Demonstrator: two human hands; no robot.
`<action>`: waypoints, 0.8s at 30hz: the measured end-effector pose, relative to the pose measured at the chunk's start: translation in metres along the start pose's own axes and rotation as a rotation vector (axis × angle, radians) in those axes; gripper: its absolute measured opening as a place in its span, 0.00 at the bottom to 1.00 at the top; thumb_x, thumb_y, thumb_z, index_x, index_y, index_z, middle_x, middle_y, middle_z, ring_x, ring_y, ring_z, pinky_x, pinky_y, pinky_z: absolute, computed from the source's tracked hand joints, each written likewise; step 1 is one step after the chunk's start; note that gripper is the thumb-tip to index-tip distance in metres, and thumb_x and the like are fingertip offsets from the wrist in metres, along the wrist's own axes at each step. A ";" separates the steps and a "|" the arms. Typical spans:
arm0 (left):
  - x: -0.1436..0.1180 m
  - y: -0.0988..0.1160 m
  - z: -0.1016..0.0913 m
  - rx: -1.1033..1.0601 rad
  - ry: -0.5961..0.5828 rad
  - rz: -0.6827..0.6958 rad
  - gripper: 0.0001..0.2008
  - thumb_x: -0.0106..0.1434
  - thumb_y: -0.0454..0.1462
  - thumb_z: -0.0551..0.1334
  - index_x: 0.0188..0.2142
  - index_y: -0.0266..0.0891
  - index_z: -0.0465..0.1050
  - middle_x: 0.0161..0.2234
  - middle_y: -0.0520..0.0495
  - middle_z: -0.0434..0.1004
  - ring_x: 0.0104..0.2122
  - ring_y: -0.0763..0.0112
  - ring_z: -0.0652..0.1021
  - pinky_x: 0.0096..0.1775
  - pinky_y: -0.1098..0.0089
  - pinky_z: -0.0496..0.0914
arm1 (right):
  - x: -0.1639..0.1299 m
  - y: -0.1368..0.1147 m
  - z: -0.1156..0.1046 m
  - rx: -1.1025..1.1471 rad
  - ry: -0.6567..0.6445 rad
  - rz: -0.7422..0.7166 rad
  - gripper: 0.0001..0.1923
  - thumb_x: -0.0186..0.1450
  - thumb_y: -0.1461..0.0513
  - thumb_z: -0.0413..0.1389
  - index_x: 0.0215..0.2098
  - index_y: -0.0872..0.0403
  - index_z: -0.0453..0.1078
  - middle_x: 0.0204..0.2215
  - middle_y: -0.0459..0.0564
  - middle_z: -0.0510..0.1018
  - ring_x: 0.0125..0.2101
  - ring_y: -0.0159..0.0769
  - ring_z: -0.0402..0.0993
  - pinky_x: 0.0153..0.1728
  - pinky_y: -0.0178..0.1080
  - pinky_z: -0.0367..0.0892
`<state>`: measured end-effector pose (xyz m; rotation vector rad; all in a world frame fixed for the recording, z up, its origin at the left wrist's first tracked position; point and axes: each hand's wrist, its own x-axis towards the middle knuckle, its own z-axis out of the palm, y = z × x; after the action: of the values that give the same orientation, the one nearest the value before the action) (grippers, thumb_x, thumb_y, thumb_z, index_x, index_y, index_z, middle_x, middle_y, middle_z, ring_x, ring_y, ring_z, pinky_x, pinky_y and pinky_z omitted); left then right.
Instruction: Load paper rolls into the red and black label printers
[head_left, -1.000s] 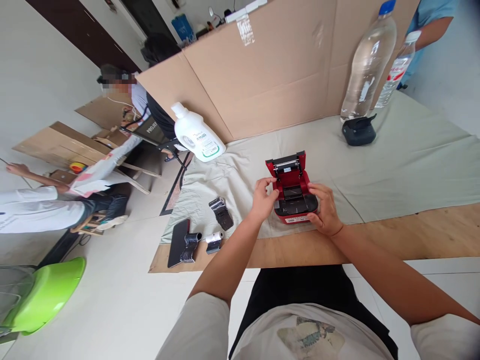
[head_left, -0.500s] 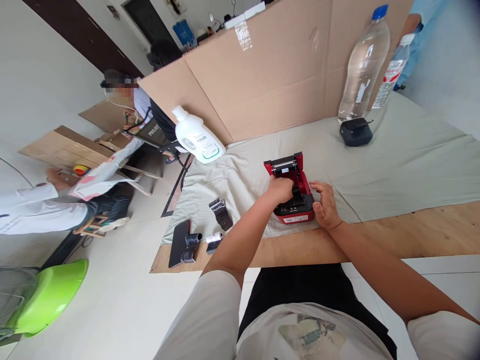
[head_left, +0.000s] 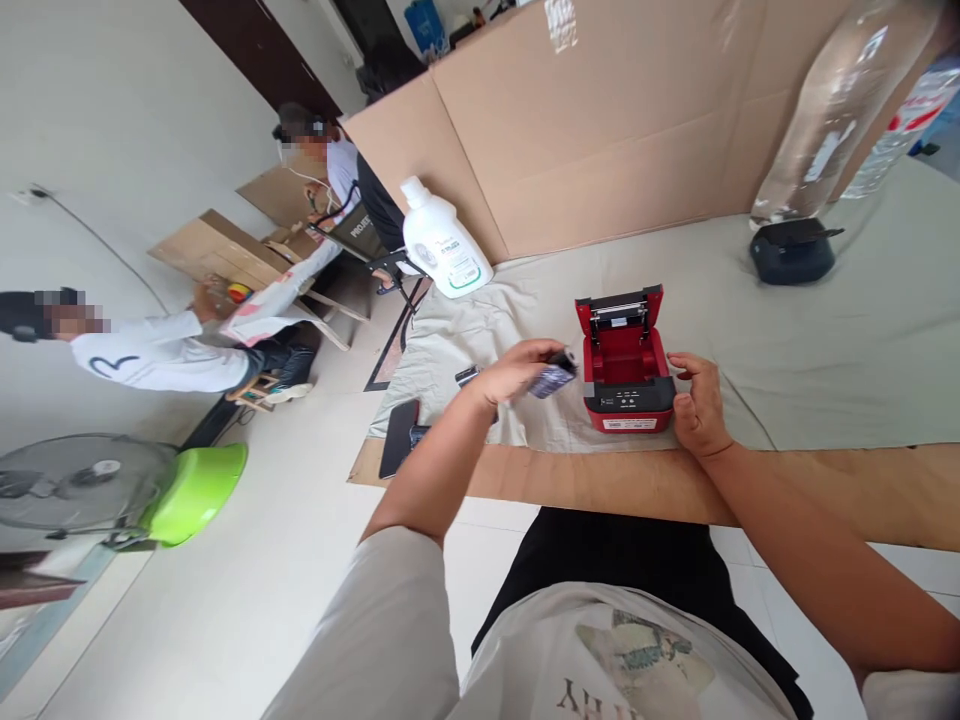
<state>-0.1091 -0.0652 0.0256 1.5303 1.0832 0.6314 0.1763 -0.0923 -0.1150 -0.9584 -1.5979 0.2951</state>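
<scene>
My left hand (head_left: 510, 372) holds a small dark roll (head_left: 553, 379) beside an open red printer (head_left: 626, 365) on the worktop (head_left: 825, 330).

The fingers of my left hand are curled and pinched around the dark roll, holding it in the air just left of the printer, near its side wall but apart from it. My right hand (head_left: 697, 405) rests against the printer's right front corner, fingers loosely bent and touching the casing, not closed around anything. The printer sits on a pale cloth near the worktop's front edge, its lid tipped up and back. A white jug (head_left: 444, 240) stands well behind, against a cardboard wall (head_left: 615, 130).
</scene>
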 end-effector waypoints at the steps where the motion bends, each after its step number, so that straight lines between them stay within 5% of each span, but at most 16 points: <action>1: -0.014 -0.004 -0.020 0.021 0.036 -0.056 0.15 0.52 0.40 0.66 0.40 0.36 0.77 0.38 0.43 0.80 0.41 0.59 0.79 0.46 0.61 0.71 | 0.000 0.000 0.000 0.010 0.001 -0.004 0.27 0.70 0.44 0.42 0.56 0.51 0.64 0.52 0.59 0.71 0.51 0.52 0.68 0.43 0.53 0.70; 6: -0.072 -0.036 -0.121 0.316 0.309 -0.347 0.19 0.44 0.33 0.66 0.39 0.36 0.73 0.39 0.46 0.79 0.43 0.62 0.78 0.47 0.65 0.71 | 0.000 -0.001 0.002 0.029 0.015 -0.027 0.25 0.71 0.46 0.43 0.57 0.50 0.65 0.51 0.58 0.72 0.50 0.53 0.69 0.42 0.54 0.70; 9: -0.087 -0.064 -0.147 0.603 0.439 -0.588 0.18 0.44 0.32 0.65 0.38 0.36 0.72 0.38 0.47 0.79 0.43 0.61 0.77 0.47 0.65 0.71 | 0.001 -0.002 0.003 0.033 0.024 -0.024 0.25 0.71 0.46 0.43 0.57 0.50 0.65 0.51 0.58 0.72 0.50 0.54 0.69 0.41 0.54 0.71; 14: -0.081 -0.098 -0.133 0.791 0.491 -0.730 0.20 0.43 0.31 0.68 0.39 0.36 0.71 0.44 0.39 0.77 0.50 0.47 0.73 0.51 0.55 0.67 | 0.000 -0.002 0.002 0.005 0.028 -0.013 0.24 0.71 0.46 0.43 0.56 0.49 0.64 0.50 0.58 0.71 0.50 0.53 0.70 0.40 0.55 0.71; 18: -0.066 -0.099 -0.123 0.881 0.527 -0.748 0.32 0.43 0.29 0.67 0.50 0.36 0.68 0.57 0.29 0.67 0.60 0.35 0.64 0.56 0.45 0.61 | 0.000 -0.002 0.001 -0.009 0.021 0.002 0.25 0.70 0.45 0.42 0.56 0.50 0.64 0.50 0.58 0.71 0.50 0.53 0.70 0.40 0.55 0.72; 24: -0.040 -0.096 -0.109 0.903 0.460 -0.598 0.30 0.50 0.30 0.65 0.54 0.41 0.67 0.58 0.38 0.67 0.61 0.48 0.64 0.57 0.58 0.62 | 0.000 -0.002 0.002 -0.003 0.012 0.015 0.25 0.70 0.45 0.42 0.55 0.51 0.65 0.50 0.59 0.71 0.50 0.53 0.70 0.41 0.55 0.71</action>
<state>-0.2480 -0.0517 -0.0314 1.6726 2.2762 0.0349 0.1738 -0.0925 -0.1144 -0.9734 -1.5809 0.2967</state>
